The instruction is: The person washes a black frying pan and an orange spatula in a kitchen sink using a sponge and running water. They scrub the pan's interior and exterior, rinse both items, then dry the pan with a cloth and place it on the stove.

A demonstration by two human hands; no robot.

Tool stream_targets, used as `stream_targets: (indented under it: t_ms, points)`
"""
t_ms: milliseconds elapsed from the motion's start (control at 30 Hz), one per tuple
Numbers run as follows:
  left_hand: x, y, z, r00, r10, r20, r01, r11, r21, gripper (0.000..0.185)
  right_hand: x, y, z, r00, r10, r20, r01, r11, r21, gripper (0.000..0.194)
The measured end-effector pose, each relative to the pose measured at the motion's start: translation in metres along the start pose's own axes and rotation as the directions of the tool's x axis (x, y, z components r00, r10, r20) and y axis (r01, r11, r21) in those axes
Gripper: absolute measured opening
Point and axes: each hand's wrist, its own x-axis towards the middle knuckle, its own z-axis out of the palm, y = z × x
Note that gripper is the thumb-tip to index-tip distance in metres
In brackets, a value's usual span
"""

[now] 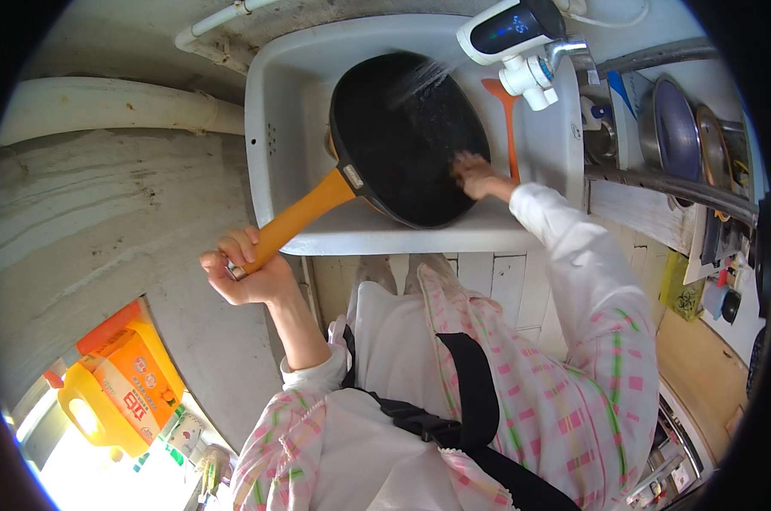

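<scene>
A black frying pan [404, 140] with a square, rounded rim is held tilted over a white sink [398, 241]. My left hand [248, 268] grips the end of its orange handle [308, 207], outside the sink's front left. Water sprays from a white faucet [516, 38] with a lit display onto the pan's inner surface. My right hand [475, 175] is at the pan's lower right inner side; its fingers are blurred, so whether they hold anything cannot be told. An orange long-handled utensil [510, 128] lies in the sink to the right of the pan. Something beneath the pan is mostly hidden.
A rack with pot lids [677, 131] and metal rails [672, 185] stands right of the sink. A thick pale pipe [123, 108] runs along the left wall. A yellow and orange detergent jug [120, 389] is at lower left, near a bright window.
</scene>
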Motion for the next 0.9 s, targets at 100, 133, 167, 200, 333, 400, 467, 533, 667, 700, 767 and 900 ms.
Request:
stream_targets:
  t_ms: [100, 133, 167, 200, 333, 400, 467, 533, 667, 700, 767, 900]
  points:
    - [-0.008, 0.000, 0.003, 0.999, 0.008, 0.040, -0.009, 1.000, 0.025, 0.017, 0.061, -0.017, -0.012, 0.897, 0.219, -0.385, -0.087, 0.939, 0.332, 0.063]
    - [-0.008, 0.000, 0.003, 0.999, 0.009, 0.044, -0.010, 0.999, 0.034, 0.017, 0.083, -0.042, -0.023, 0.875, 0.388, -0.290, -0.193, 0.828, 0.526, 0.065]
    - [-0.008, 0.000, 0.004, 0.999, 0.006, 0.033, -0.007, 1.000, 0.031, 0.015, 0.098, -0.066, -0.033, 0.849, 0.378, -0.370, -0.070, 0.773, 0.630, 0.067]
    - [-0.008, 0.000, 0.004, 1.000, -0.001, 0.022, 0.000, 1.000, 0.029, 0.014, 0.106, -0.089, -0.042, 0.856, 0.366, -0.365, 0.019, 0.683, 0.730, 0.069]
    - [-0.004, -0.001, 0.000, 1.000, -0.016, -0.010, 0.016, 1.000, 0.018, 0.015, 0.067, -0.127, -0.048, 0.894, -0.328, -0.304, 0.447, 0.632, 0.633, 0.064]
    - [-0.006, 0.000, -0.005, 0.998, -0.013, -0.062, 0.014, 1.000, 0.019, 0.016, 0.030, -0.109, -0.043, 0.802, -0.527, -0.281, 0.561, 0.507, 0.654, 0.059]
    - [-0.009, 0.001, -0.011, 0.994, -0.002, -0.113, 0.005, 1.000, 0.026, 0.016, 0.000, -0.092, -0.036, 0.818, -0.523, -0.238, 0.543, 0.567, 0.619, 0.050]
    - [-0.011, 0.004, -0.020, 0.984, -0.051, -0.171, 0.057, 0.998, 0.031, 0.016, -0.016, -0.080, -0.029, 0.901, -0.422, -0.098, 0.387, 0.682, 0.620, 0.041]
    - [-0.007, 0.006, -0.042, 0.969, -0.127, -0.210, 0.134, 0.991, 0.018, 0.016, 0.006, -0.069, -0.036, 0.974, -0.226, -0.033, 0.167, 0.609, 0.775, 0.023]
    - [-0.005, 0.007, -0.048, 0.968, -0.143, -0.206, 0.150, 0.988, 0.020, 0.015, 0.018, -0.064, -0.043, 0.989, -0.147, -0.009, 0.087, 0.534, 0.841, 0.018]
    - [-0.003, 0.007, -0.058, 0.964, -0.174, -0.203, 0.182, 0.983, 0.022, 0.014, 0.048, -0.041, -0.065, 0.994, -0.052, 0.100, -0.105, -0.100, 0.989, 0.009]
    - [0.001, 0.003, -0.077, 0.940, -0.214, -0.264, 0.234, 0.971, 0.047, 0.013, 0.095, -0.006, -0.113, 0.976, 0.183, 0.122, 0.071, -0.789, 0.610, 0.008]
